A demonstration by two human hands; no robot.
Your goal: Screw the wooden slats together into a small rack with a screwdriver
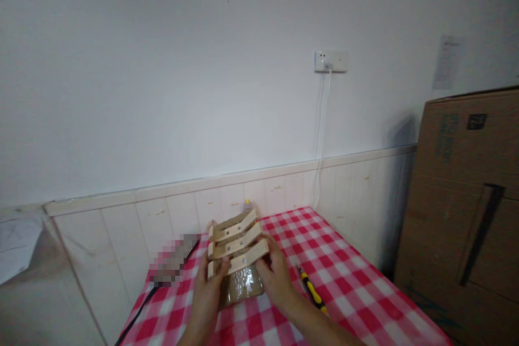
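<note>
Both hands grip a small wooden rack [238,248] made of several pale slats with upturned ends and screw heads along them. My left hand [210,281] is closed on its left end, the thumb over the front slat. At the right end my right hand [273,275] is wrapped round the front slat, its fingers partly hidden behind the wood. Below and behind the rack is a brown cardboard box [241,286] with shiny clear tape; whether the rack touches it I cannot tell. A yellow-and-black screwdriver [312,291] lies right of my right hand.
A red-and-white checked cloth [344,281] covers the table, which meets the wall. Beyond the rack stands a yellow-capped bottle [247,205]. A blurred-out item [176,259] with a black strap lies left. A large cardboard box [458,216] rises beyond the right edge. A cable hangs from the wall socket [331,61].
</note>
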